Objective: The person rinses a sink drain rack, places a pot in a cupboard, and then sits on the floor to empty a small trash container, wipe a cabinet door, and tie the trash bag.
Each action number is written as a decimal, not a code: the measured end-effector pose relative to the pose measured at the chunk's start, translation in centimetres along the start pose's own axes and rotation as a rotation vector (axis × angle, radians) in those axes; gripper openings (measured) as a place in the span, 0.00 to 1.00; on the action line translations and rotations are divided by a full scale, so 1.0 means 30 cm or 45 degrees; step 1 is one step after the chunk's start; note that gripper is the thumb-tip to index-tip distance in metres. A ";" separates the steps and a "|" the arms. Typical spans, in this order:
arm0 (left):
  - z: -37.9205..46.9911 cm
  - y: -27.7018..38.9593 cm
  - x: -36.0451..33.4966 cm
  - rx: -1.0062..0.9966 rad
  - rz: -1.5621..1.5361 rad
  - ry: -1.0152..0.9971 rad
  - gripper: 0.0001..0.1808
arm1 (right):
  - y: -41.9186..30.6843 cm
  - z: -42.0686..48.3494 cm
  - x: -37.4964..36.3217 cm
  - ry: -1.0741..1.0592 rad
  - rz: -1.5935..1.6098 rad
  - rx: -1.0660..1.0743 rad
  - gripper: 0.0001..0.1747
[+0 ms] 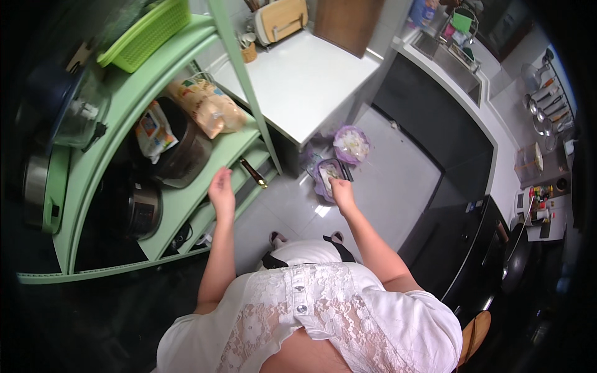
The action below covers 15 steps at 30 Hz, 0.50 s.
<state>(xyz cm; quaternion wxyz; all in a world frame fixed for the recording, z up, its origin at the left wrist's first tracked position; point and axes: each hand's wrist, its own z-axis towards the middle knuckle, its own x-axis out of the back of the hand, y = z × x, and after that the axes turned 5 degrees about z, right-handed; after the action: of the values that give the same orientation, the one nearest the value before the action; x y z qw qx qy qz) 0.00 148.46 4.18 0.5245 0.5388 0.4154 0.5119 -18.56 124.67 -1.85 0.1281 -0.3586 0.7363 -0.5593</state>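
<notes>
My left hand (221,190) is beside the edge of the green metal shelf rack (242,145), with its fingers loosely curled and nothing visible in it. Just right of it, a dark brown handle with a gold-coloured end (253,173) juts out from a lower shelf. My right hand (343,193) is above a small bin lined with a purple plastic bag (322,186). Its fingers are bent, and the thumb lies over something white (326,175) in or above the bin. Whether the hand grips that white thing is hidden. Behind stands a second purple-bagged bin (352,145) full of pale scraps.
The rack bears a rice cooker (144,210), a dark pot (186,158), a wipes packet (154,130), a beige bag (210,107) and a green basket (149,35). A white-topped counter (303,84) is ahead. Black cabinets (433,116), a sink (452,65) and a wok (517,261) line the right.
</notes>
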 end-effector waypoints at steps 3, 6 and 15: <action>-0.136 -0.015 -0.143 0.077 0.024 -0.219 0.09 | 0.134 0.005 0.163 0.100 0.040 -0.059 0.22; -0.221 -0.002 -0.263 0.093 0.051 -0.229 0.08 | 0.251 -0.024 0.349 0.146 0.182 -0.202 0.22; -0.343 0.071 -0.487 0.154 0.117 -0.327 0.11 | 0.498 -0.041 0.727 0.383 0.008 -0.247 0.15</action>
<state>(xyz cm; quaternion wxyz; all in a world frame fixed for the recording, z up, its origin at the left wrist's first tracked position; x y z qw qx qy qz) -12.27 135.29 3.82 0.5159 0.6489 0.3498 0.4364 -40.51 112.67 -10.48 -0.0172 -0.2793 0.7988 -0.5326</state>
